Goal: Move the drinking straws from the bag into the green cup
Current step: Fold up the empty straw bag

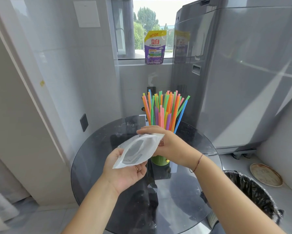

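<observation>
Straws (165, 112) stand in the cup (159, 160) on a round glass table (94, 159), near a washer (243, 73) and bin (253, 191). Left hand (125, 173) and right hand (172, 147) both grip the bag (138, 150) above it.

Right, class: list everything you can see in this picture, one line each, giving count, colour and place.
straws: many, mixed bright colours, upright in the cup
green cup: one, on the table, partly behind the bag
bag: one, white, held above the table
glass table: one, dark, round, centre
detergent pouch: one, purple and yellow, windowsill
washing machine: one, grey, right
bin: one, black liner, lower right
left hand: under the bag
right hand: at the bag's top edge
</observation>
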`<state>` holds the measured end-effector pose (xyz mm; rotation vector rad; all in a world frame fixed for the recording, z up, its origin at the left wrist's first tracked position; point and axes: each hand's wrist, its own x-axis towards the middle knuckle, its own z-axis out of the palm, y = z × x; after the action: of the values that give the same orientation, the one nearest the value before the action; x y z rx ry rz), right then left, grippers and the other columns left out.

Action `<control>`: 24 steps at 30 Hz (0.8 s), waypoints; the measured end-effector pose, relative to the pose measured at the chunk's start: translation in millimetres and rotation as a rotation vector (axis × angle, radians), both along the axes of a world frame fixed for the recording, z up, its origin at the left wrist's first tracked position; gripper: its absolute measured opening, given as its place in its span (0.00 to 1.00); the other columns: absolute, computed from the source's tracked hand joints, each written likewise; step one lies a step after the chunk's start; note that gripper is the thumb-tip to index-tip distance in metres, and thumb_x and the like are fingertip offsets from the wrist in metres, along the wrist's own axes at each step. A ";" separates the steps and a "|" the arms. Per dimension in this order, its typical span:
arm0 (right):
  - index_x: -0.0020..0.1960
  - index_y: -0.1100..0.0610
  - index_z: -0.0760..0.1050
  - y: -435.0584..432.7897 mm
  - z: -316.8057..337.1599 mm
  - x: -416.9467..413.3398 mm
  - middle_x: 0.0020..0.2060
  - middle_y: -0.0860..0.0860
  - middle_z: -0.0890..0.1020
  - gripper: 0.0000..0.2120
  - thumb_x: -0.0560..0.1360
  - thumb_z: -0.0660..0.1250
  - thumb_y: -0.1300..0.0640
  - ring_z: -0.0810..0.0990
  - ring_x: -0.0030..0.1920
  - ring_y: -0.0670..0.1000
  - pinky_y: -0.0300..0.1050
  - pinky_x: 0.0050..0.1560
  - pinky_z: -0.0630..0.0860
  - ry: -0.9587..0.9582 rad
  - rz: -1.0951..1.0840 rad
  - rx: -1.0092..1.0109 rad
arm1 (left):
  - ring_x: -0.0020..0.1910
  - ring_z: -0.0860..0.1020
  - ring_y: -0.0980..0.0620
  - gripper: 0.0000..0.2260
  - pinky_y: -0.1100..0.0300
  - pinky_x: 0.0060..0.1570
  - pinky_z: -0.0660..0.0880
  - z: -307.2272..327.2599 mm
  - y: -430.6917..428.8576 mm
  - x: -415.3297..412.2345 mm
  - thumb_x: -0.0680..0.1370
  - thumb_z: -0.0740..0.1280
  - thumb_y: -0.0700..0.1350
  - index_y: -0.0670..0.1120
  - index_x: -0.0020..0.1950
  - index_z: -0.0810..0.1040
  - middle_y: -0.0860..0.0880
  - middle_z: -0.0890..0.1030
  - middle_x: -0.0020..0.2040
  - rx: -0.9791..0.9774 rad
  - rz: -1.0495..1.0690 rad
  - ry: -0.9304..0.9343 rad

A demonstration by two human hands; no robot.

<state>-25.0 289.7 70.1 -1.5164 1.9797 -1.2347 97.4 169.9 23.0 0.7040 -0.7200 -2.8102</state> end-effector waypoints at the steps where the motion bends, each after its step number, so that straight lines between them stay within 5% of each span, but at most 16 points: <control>1: 0.62 0.51 0.77 0.0 -0.1 -0.8 0.56 0.50 0.81 0.17 0.74 0.69 0.60 0.81 0.50 0.51 0.43 0.51 0.81 -0.018 -0.029 -0.024 | 0.40 0.78 0.46 0.16 0.58 0.34 0.73 -0.3 -0.1 2.1 0.74 0.61 0.49 0.44 0.58 0.76 0.41 0.81 0.46 -0.022 -0.030 -0.016; 4: 0.50 0.58 0.82 3.3 -3.2 -3.6 0.40 0.57 0.84 0.06 0.75 0.68 0.60 0.79 0.34 0.49 0.47 0.39 0.78 -0.106 -0.166 -0.124 | 0.41 0.80 0.44 0.30 0.55 0.37 0.74 0.4 -6.0 13.8 0.75 0.59 0.64 0.40 0.59 0.79 0.41 0.83 0.49 -0.165 -0.066 -0.077; 6: 0.47 0.60 0.82 6.8 -2.7 -5.3 0.38 0.63 0.83 0.05 0.75 0.68 0.60 0.76 0.32 0.52 0.51 0.39 0.74 -0.253 -0.222 -0.236 | 0.36 0.78 0.46 0.40 0.55 0.36 0.71 3.1 -10.8 25.7 0.68 0.57 0.74 0.38 0.51 0.82 0.41 0.83 0.42 -0.355 0.021 -0.164; 9: 0.42 0.63 0.80 10.3 4.0 -7.8 0.29 0.61 0.80 0.09 0.76 0.67 0.58 0.71 0.28 0.54 0.48 0.32 0.71 -0.359 -0.278 -0.360 | 0.33 0.71 0.52 0.28 0.60 0.36 0.68 10.4 -14.5 36.9 0.66 0.62 0.70 0.44 0.43 0.78 0.51 0.75 0.34 -0.839 0.405 -0.273; 12: 0.45 0.70 0.77 9.0 14.5 -6.1 0.27 0.66 0.76 0.16 0.76 0.66 0.55 0.67 0.22 0.49 0.41 0.27 0.67 -0.333 -0.283 -0.358 | 0.55 0.76 0.62 0.23 0.68 0.53 0.70 30.4 -14.4 38.1 0.69 0.66 0.59 0.50 0.60 0.76 0.57 0.79 0.55 -1.181 0.447 -0.093; 15: 0.39 0.71 0.72 9.3 16.7 -2.1 0.23 0.59 0.72 0.18 0.77 0.64 0.55 0.64 0.20 0.48 0.36 0.23 0.65 -0.322 -0.239 -0.258 | 0.55 0.82 0.55 0.20 0.67 0.50 0.76 49.5 -9.5 31.7 0.72 0.67 0.52 0.47 0.62 0.79 0.50 0.84 0.56 -1.153 0.200 0.113; 18: 0.38 0.71 0.70 13.9 10.7 0.2 0.21 0.55 0.69 0.20 0.78 0.63 0.54 0.62 0.20 0.49 0.34 0.23 0.64 -0.306 -0.217 -0.151 | 0.48 0.84 0.47 0.16 0.56 0.47 0.79 53.7 -8.2 24.8 0.68 0.71 0.48 0.44 0.53 0.83 0.43 0.86 0.50 -0.959 0.229 0.114; 21: 0.36 0.67 0.71 20.8 5.6 2.9 0.21 0.53 0.68 0.19 0.78 0.63 0.53 0.62 0.19 0.45 0.34 0.23 0.63 -0.320 -0.226 -0.162 | 0.39 0.83 0.47 0.10 0.56 0.40 0.81 43.1 -5.6 17.6 0.64 0.73 0.44 0.42 0.44 0.82 0.44 0.86 0.41 -0.807 0.276 0.079; 24: 0.41 0.74 0.73 23.0 2.4 1.6 0.26 0.54 0.72 0.21 0.77 0.64 0.53 0.66 0.20 0.41 0.32 0.23 0.66 -0.336 -0.274 -0.270 | 0.37 0.84 0.49 0.10 0.56 0.37 0.81 37.0 2.7 12.3 0.64 0.73 0.43 0.42 0.44 0.81 0.44 0.86 0.40 -0.727 0.232 0.044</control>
<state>-23.4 312.7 72.5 -1.0725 1.8936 -1.7993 109.7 172.6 60.0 0.5332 -1.4247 -2.1097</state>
